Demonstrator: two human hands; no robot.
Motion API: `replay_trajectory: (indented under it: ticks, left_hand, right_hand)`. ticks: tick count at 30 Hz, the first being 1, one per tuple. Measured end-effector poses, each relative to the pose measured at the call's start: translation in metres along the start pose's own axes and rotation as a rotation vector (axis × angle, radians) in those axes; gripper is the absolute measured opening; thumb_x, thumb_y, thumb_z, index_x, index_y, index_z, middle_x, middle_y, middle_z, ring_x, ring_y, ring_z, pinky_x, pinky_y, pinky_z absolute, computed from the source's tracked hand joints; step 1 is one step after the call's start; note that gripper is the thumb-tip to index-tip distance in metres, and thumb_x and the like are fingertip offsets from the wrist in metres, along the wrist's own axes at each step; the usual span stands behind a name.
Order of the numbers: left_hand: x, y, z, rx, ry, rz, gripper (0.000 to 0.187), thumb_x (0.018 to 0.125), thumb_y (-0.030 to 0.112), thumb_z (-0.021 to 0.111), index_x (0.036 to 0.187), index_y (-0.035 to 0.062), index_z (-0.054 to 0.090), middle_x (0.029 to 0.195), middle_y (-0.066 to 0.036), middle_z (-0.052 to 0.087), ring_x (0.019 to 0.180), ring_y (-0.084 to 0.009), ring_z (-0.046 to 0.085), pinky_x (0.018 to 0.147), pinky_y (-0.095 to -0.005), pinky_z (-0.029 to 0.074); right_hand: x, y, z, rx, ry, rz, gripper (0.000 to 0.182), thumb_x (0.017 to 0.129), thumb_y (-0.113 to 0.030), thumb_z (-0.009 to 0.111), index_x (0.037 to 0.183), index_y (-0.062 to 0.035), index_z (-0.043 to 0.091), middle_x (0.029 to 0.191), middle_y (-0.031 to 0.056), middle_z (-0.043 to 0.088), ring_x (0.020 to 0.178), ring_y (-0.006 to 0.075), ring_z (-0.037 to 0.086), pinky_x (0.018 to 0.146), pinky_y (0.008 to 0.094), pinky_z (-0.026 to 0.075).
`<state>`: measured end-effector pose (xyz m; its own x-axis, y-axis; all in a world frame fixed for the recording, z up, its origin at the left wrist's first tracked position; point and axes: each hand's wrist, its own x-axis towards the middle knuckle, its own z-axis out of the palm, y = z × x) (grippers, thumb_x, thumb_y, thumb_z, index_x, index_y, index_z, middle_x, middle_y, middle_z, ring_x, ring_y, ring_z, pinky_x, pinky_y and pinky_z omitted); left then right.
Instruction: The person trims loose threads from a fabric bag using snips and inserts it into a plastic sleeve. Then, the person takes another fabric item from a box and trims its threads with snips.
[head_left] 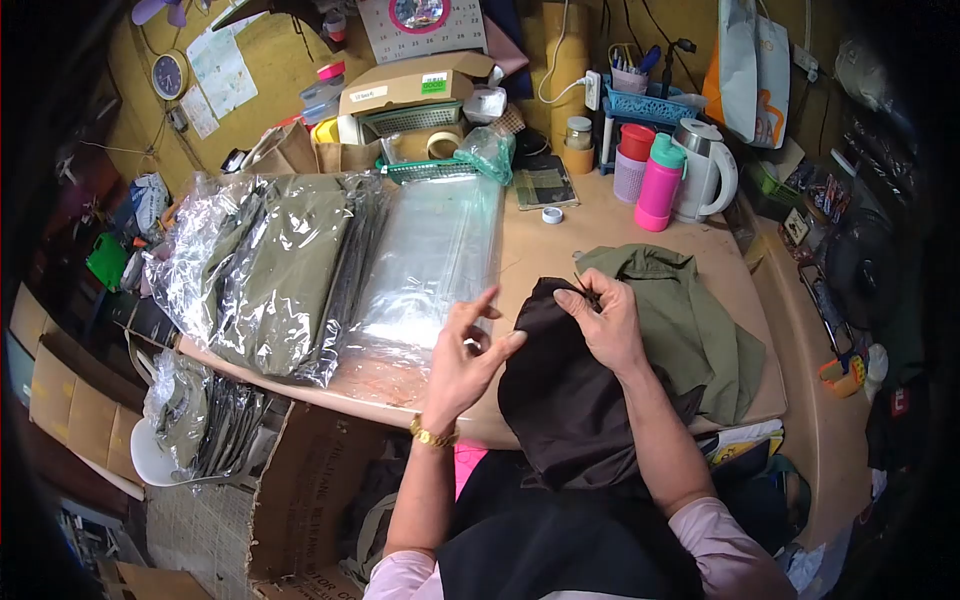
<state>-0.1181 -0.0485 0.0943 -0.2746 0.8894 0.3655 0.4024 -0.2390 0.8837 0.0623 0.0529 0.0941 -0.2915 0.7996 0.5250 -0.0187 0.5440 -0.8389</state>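
Observation:
My right hand (607,322) pinches the upper edge of a dark brown cloth garment (570,400), which hangs down over the table's front edge towards my lap. To its left, my left hand (468,350) is raised with thumb and fingers apart, and I see nothing held in it. An olive green garment (690,330) lies loosely on the table, partly behind my right hand and forearm. Left of my left hand lies a flat stack of clear plastic bags (425,260). Beside that are olive garments packed in clear plastic (285,275).
A kettle (703,170), a pink bottle (660,185) and a red-lidded tumbler (632,160) stand at the back right. A tape roll (551,215) lies mid-table. Baskets and a cardboard box (415,85) line the back. An open carton (305,490) and a white tub (165,455) are below left.

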Motion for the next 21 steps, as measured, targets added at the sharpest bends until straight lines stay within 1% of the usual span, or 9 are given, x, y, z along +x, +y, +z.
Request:
replay_trajectory:
  ticks: [1, 4, 8, 13, 15, 16, 18, 19, 21]
  left_hand:
    - [0.001, -0.004, 0.005, -0.002, -0.001, -0.004, 0.041, 0.084, 0.015, 0.077, 0.121, 0.0022, 0.066, 0.1, -0.004, 0.061, 0.074, -0.0096, 0.054, 0.067, -0.0244, 0.046]
    - [0.005, -0.012, 0.015, -0.189, -0.022, -0.064, 0.015, 0.087, 0.013, 0.077, 0.085, -0.002, 0.074, 0.072, 0.0, 0.061, 0.07, -0.0062, 0.054, 0.065, -0.023, 0.045]
    - [-0.002, -0.013, -0.004, -0.142, -0.064, -0.193, 0.018, 0.088, 0.013, 0.075, 0.082, -0.003, 0.07, 0.071, 0.001, 0.063, 0.069, -0.0051, 0.053, 0.064, -0.0226, 0.045]
    - [-0.011, -0.044, -0.035, -0.201, 0.02, -0.126, 0.027, 0.096, 0.019, 0.065, 0.076, 0.0007, 0.065, 0.067, 0.001, 0.061, 0.062, -0.0045, 0.049, 0.057, -0.0223, 0.04]
    - [-0.014, -0.073, -0.065, -0.745, -0.022, -0.142, 0.036, 0.102, 0.031, 0.055, 0.078, 0.0054, 0.064, 0.066, 0.005, 0.057, 0.06, -0.0049, 0.045, 0.057, -0.0224, 0.035]
    - [-0.015, -0.078, -0.063, -0.744, -0.025, -0.143, 0.036, 0.102, 0.031, 0.055, 0.078, 0.0054, 0.064, 0.066, 0.005, 0.057, 0.06, -0.0049, 0.045, 0.057, -0.0224, 0.035]
    - [-0.01, -0.063, -0.049, -0.439, 0.225, -0.107, 0.038, 0.103, 0.033, 0.051, 0.086, 0.0041, 0.067, 0.073, 0.001, 0.062, 0.064, -0.0064, 0.048, 0.06, -0.0204, 0.039]
    - [-0.009, -0.046, -0.03, -0.347, 0.266, -0.075, 0.03, 0.101, 0.029, 0.057, 0.104, 0.0011, 0.068, 0.083, 0.0, 0.064, 0.069, -0.0068, 0.049, 0.062, -0.0206, 0.041]
    - [-0.005, -0.027, -0.009, -0.058, 0.133, 0.092, 0.033, 0.097, 0.023, 0.064, 0.121, 0.0005, 0.064, 0.092, 0.0, 0.064, 0.076, -0.0066, 0.051, 0.063, -0.0208, 0.042]
  right_hand:
    - [-0.002, 0.001, 0.0, -0.002, -0.001, 0.005, 0.031, 0.09, -0.016, 0.073, 0.071, -0.0021, 0.053, 0.06, -0.0054, 0.043, 0.059, 0.0036, 0.037, 0.05, 0.026, 0.031]
    - [-0.001, 0.001, -0.005, -0.004, -0.013, -0.008, 0.03, 0.09, -0.016, 0.073, 0.071, -0.0021, 0.054, 0.06, -0.0054, 0.043, 0.058, 0.0036, 0.036, 0.05, 0.0261, 0.03]
    - [-0.001, -0.002, -0.011, 0.024, 0.002, 0.041, 0.033, 0.091, -0.017, 0.072, 0.07, -0.0049, 0.049, 0.065, -0.0075, 0.042, 0.063, 0.003, 0.035, 0.055, 0.0237, 0.03]
    - [0.005, 0.003, -0.018, 0.104, 0.048, 0.035, 0.034, 0.092, -0.016, 0.071, 0.069, -0.0047, 0.049, 0.066, -0.0083, 0.043, 0.064, 0.0025, 0.036, 0.056, 0.0233, 0.031]
    - [0.006, 0.005, -0.019, 0.092, 0.058, 0.037, 0.033, 0.092, -0.016, 0.071, 0.069, -0.0047, 0.05, 0.066, -0.0085, 0.043, 0.064, 0.0026, 0.036, 0.056, 0.0231, 0.031]
    - [0.006, 0.006, -0.02, 0.082, 0.062, 0.038, 0.033, 0.093, -0.016, 0.071, 0.069, -0.0047, 0.05, 0.066, -0.0087, 0.042, 0.064, 0.0026, 0.036, 0.056, 0.023, 0.031]
    - [0.005, 0.005, -0.017, 0.102, 0.048, 0.041, 0.033, 0.092, -0.016, 0.071, 0.07, -0.0044, 0.051, 0.066, -0.0084, 0.042, 0.063, 0.0026, 0.036, 0.055, 0.0232, 0.031]
    - [0.005, 0.004, -0.015, 0.12, 0.029, 0.044, 0.032, 0.092, -0.016, 0.072, 0.07, -0.0042, 0.051, 0.065, -0.0081, 0.042, 0.063, 0.0027, 0.036, 0.055, 0.0234, 0.031]
    - [0.003, 0.0, -0.008, 0.103, 0.005, 0.032, 0.031, 0.091, -0.016, 0.072, 0.07, -0.0039, 0.052, 0.065, -0.0077, 0.042, 0.063, 0.0028, 0.036, 0.054, 0.0237, 0.031]
